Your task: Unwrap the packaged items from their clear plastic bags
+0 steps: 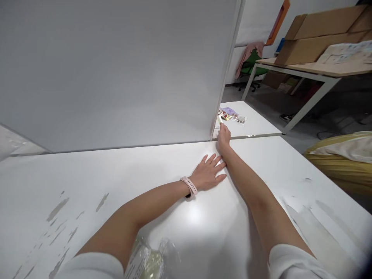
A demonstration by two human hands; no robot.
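My left hand lies flat on the white table, palm down with its fingers spread. A pink watch band circles that wrist. Stretched out beyond it, my right hand is closed at the right edge of a tall grey panel. A small pale piece shows just above the curled fingers; its kind is unclear, and the panel partly hides the area. Close to my body, a clear plastic wrapper with a pale green item lies partly behind my left arm.
Past the panel, a second white table holds several small packets. Farther right stands a desk with cardboard boxes. Behind it is a green chair. Yellow and white cloth hangs beside the near table's right edge.
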